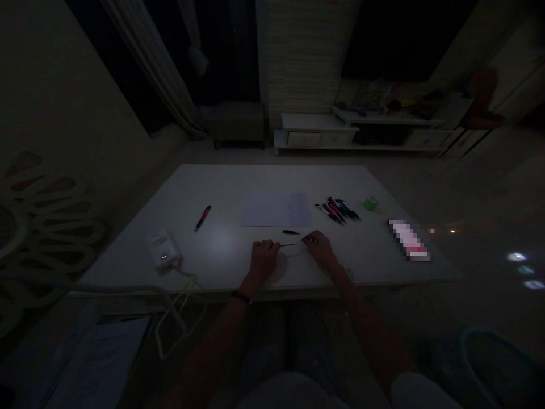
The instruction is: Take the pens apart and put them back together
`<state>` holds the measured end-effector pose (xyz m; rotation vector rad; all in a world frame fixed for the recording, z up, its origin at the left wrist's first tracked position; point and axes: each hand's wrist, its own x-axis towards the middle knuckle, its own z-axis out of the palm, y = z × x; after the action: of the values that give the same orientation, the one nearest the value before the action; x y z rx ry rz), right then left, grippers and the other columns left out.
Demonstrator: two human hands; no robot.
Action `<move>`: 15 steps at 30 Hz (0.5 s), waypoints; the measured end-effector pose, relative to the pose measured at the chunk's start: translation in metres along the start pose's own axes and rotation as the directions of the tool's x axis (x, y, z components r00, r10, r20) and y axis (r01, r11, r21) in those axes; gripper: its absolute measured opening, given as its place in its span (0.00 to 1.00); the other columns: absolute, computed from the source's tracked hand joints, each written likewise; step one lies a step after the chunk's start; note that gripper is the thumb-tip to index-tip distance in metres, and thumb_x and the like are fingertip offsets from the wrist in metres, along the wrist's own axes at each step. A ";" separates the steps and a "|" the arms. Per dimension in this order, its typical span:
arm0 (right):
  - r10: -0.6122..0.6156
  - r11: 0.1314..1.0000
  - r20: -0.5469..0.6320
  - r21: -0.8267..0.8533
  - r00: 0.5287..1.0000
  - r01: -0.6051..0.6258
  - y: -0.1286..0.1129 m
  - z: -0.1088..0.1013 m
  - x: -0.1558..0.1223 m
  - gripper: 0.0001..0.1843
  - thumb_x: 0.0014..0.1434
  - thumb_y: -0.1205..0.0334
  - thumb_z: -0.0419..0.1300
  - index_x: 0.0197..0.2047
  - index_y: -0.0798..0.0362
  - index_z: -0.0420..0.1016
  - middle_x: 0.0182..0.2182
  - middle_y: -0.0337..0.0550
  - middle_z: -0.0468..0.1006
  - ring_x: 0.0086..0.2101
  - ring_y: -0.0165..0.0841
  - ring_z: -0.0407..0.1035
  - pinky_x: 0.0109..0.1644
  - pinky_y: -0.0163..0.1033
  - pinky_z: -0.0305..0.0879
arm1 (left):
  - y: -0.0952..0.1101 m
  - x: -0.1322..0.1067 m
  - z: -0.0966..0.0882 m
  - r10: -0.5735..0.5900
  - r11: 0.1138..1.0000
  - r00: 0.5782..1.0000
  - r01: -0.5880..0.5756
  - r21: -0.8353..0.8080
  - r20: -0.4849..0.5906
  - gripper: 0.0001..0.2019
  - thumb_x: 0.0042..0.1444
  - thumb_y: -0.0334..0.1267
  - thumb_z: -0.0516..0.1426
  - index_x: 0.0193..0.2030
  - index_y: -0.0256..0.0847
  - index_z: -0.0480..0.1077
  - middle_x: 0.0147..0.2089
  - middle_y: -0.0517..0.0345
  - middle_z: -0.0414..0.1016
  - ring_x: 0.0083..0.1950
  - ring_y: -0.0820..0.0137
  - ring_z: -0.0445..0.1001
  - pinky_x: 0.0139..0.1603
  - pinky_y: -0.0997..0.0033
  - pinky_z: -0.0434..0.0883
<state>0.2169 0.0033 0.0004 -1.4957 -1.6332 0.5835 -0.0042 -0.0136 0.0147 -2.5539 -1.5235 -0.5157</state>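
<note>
Near the front edge of the white table (217,261), my left hand (263,255) is closed around a thin dark pen refill (288,245), which sticks out to the right. Whether a barrel lies inside the fist is hidden. Across a small gap, my right hand (319,247) pinches a tiny piece at its fingertips, too small and dark to name. Just beyond the hands lies a short black pen part (291,232). Behind it is a sheet of paper (268,209) with lines of writing on its right side.
Several pens (336,210) lie bunched right of the paper, beside a small green object (370,203). A phone (409,240) lies at the right edge. At left are a red and black pen (203,218) and a white box-like device (164,249) with cables. The room is dim.
</note>
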 end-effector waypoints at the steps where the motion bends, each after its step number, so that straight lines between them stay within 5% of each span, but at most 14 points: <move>1: 0.014 1.000 -0.033 -0.019 0.999 -0.015 0.002 0.001 0.001 0.09 0.53 0.56 0.58 0.29 0.53 0.73 0.30 0.43 0.72 0.32 0.33 0.65 0.40 0.39 0.61 | 0.000 0.000 0.000 -0.008 1.000 1.000 0.008 0.000 -0.005 0.09 0.58 0.32 0.50 0.42 0.44 0.69 0.37 0.51 0.70 0.41 0.64 0.67 0.44 0.59 0.56; 8: -0.019 0.999 0.000 -0.036 1.000 0.019 -0.004 0.032 0.024 0.09 0.50 0.55 0.62 0.30 0.53 0.77 0.32 0.44 0.72 0.37 0.34 0.65 0.42 0.39 0.61 | -0.001 -0.001 0.004 0.001 1.000 1.000 -0.001 0.010 0.009 0.10 0.56 0.31 0.51 0.42 0.45 0.69 0.38 0.52 0.70 0.41 0.63 0.67 0.44 0.59 0.56; 15: 0.001 0.998 -0.003 0.058 1.000 -0.001 -0.010 0.019 0.005 0.14 0.57 0.52 0.56 0.30 0.51 0.77 0.30 0.43 0.71 0.32 0.33 0.65 0.37 0.38 0.61 | -0.002 0.000 0.005 0.021 1.000 0.999 -0.021 -0.001 0.024 0.09 0.57 0.31 0.50 0.42 0.45 0.69 0.38 0.52 0.70 0.40 0.64 0.67 0.45 0.59 0.55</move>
<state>0.1957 0.0097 -0.0014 -1.4542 -1.6002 0.6245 -0.0046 -0.0112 0.0099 -2.5830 -1.5026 -0.4849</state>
